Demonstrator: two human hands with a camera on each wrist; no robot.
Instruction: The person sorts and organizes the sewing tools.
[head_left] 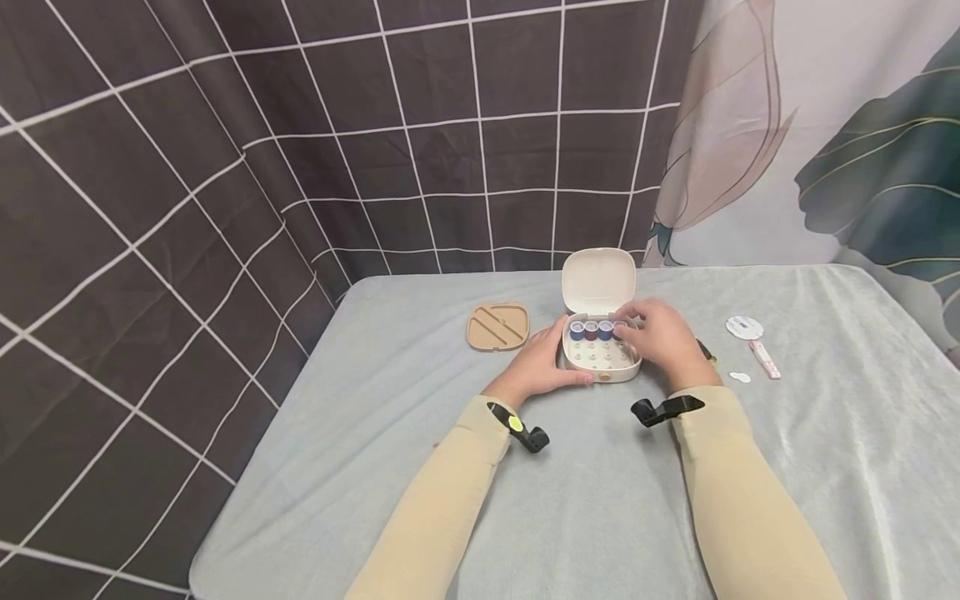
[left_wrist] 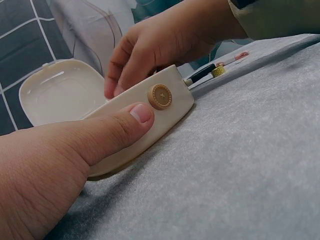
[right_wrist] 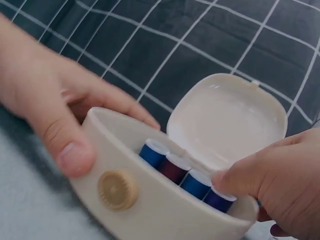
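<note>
Just right of the head view's middle, I see the left hand (head_left: 537, 365) hold the cream rounded plastic box (right_wrist: 160, 210) while the right hand (head_left: 660, 337) pinches a dark purple thread spool (right_wrist: 219, 201) inside, which might bump the round blue spool (right_wrist: 195, 184) if it slips.

The box (right_wrist: 155, 210) is cream, its button (right_wrist: 118, 190) tan, spools (right_wrist: 174, 170) blue, violet and maroon, the backdrop (head_left: 442, 158) dark, white-gridded.

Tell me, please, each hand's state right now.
Left hand: holding the white rounded plastic box.
Right hand: touching the dark-purple cylindrical thread spool; whether gripped, unclear.
</note>
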